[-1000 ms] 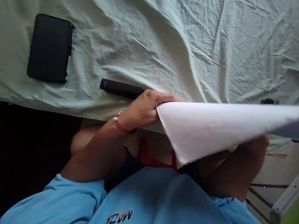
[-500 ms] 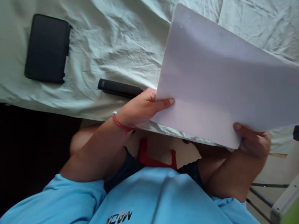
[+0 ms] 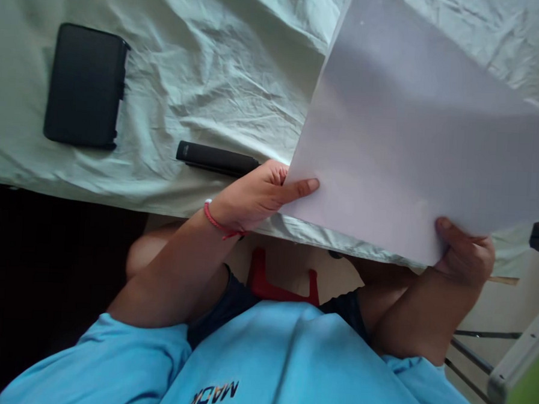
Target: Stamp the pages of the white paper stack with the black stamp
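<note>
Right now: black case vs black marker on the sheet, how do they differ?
The black case is a broad, flat rectangle; the black marker is a slim cylinder. The case lies apart from both hands; the marker's end is hidden behind the left hand. Both are black and rest on the bedsheet.

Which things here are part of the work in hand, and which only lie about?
In hand:
- sheet of white paper, held at its near edge
- left hand
- right hand

Lying about, on the green sheet:
- black case
- black marker
</note>
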Available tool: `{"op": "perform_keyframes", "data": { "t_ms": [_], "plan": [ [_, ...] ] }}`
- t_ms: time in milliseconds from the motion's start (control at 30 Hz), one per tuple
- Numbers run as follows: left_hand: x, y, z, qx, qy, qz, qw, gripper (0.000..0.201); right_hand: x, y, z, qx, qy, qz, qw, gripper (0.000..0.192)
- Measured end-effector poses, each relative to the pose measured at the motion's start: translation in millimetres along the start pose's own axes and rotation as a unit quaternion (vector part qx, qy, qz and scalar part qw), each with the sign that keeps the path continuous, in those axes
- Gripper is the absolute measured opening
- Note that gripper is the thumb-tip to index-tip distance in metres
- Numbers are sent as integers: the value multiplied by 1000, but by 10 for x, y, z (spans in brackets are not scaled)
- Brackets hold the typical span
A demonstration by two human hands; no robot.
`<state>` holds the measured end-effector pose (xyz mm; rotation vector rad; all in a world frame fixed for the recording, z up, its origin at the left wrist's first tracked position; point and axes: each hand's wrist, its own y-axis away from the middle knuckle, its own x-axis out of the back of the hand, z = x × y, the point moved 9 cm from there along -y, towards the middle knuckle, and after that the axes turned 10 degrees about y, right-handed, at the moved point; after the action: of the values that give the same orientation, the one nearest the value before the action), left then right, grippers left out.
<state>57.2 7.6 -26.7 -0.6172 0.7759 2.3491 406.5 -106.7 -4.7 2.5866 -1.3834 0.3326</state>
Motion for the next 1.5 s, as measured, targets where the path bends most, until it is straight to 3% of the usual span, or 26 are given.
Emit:
{"op": "perform_keyframes", "data": {
  "t_ms": [467, 700, 933, 1100, 1200, 1267, 1367, 1500],
  "plan": [
    [85, 14, -57, 20, -6, 42, 999, 39, -26, -66, 52, -34, 45, -47, 997, 56],
    [35, 17, -40, 19, 25, 35, 999, 29, -102, -45, 12, -23, 46, -67, 996, 48],
    [2, -17, -155, 59, 46, 98, 992, 23, -168, -78, 127, -56, 85, -111, 989, 54],
    [-18, -12, -266, 91, 82, 148, 981, 30, -183, -106, 156, -74, 85, -120, 986, 55],
    [32, 25, -200, 83, 15, 157, 984, 21, -208, -108, 147, -67, 66, -123, 988, 52],
    [99, 112, -47, 46, -103, 182, 977, 16, -224, -96, 140, -65, 50, -112, 990, 51],
    [101, 335, 274, -45, -316, 227, 920, 27, -302, -50, 134, -67, 20, -107, 992, 50],
    [61, 577, 502, -115, -410, 264, 866, 40, -475, 30, 160, -69, -13, -129, 989, 47]
  ]
}}
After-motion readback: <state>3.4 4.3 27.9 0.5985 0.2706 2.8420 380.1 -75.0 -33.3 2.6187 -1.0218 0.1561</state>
